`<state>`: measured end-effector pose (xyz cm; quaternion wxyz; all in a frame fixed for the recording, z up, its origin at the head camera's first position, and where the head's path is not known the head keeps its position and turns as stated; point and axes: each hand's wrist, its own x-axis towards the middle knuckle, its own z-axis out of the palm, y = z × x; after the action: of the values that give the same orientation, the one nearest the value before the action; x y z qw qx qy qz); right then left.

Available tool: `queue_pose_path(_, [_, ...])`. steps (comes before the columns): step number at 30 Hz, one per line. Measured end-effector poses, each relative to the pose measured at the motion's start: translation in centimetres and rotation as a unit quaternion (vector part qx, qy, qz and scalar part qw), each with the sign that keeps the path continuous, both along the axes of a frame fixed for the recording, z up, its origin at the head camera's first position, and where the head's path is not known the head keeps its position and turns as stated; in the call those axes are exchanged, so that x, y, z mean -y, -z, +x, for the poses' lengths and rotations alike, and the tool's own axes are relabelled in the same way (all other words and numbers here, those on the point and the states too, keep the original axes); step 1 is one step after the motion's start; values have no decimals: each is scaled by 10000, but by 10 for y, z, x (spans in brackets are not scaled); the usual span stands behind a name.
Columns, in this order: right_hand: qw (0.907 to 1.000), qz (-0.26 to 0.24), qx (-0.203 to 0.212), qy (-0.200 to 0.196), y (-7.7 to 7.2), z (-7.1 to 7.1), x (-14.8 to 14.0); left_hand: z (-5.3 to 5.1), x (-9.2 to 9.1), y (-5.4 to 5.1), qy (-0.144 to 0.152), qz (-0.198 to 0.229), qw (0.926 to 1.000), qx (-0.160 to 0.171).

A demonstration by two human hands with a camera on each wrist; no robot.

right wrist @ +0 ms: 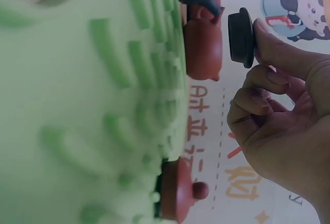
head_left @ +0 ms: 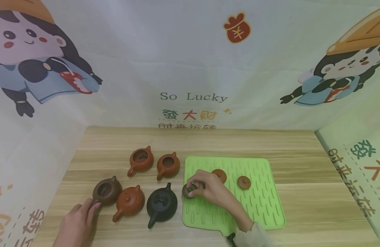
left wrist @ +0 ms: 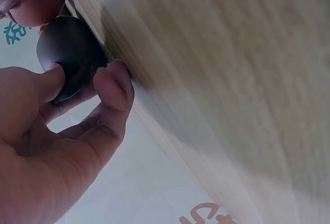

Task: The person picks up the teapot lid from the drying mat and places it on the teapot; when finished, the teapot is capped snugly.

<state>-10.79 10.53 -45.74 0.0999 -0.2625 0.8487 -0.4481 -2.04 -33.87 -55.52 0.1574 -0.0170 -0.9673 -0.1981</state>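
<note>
At the left, my left hand [head_left: 75, 223] grips the handle of a dark brown teapot [head_left: 115, 194] that has no lid on. The left wrist view shows thumb and fingers closed at the back of this teapot [left wrist: 67, 41]. Over the left edge of the green mat, my right hand [head_left: 213, 188] pinches a dark brown teapot lid [head_left: 186, 192] by its top. In the right wrist view this lid [right wrist: 241, 38] hangs above the mat, apart from it. Two reddish-brown lids, one [head_left: 220, 174] partly behind the right hand and another [head_left: 244, 182], lie on the mat.
A lidded orange-brown teapot [head_left: 135, 201] stands right beside the dark brown one, and a black teapot [head_left: 161, 207] is further right. Two lidless reddish teapots, one [head_left: 149, 164] and another [head_left: 176, 168], stand behind. The green mat [head_left: 264, 219] lies on the wooden table [head_left: 310, 206].
</note>
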Motion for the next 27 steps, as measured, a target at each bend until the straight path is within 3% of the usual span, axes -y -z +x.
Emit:
queue_pose_path(3, [10000,-5,33,-26,-4,-2,6,3,-9,-18,-12,28,10000,9])
queue_pose_path(6, [9999,-65,101,-100,-8,-3,12,4,-14,-27,3,52,9999,98])
queue_pose_path(14, [9988,-251,81,-420,-16,-6,31,3,-10,-19,-95,40,9998,198])
queue_pose_path(24, [9967,-321,52,-750,-20,-13,55,8,-24,-43,-53,147,9997,175])
queue_pose_path(27, [9958,-368,88,-837,-21,-15,66,8,-23,-41,-81,140,9997,167])
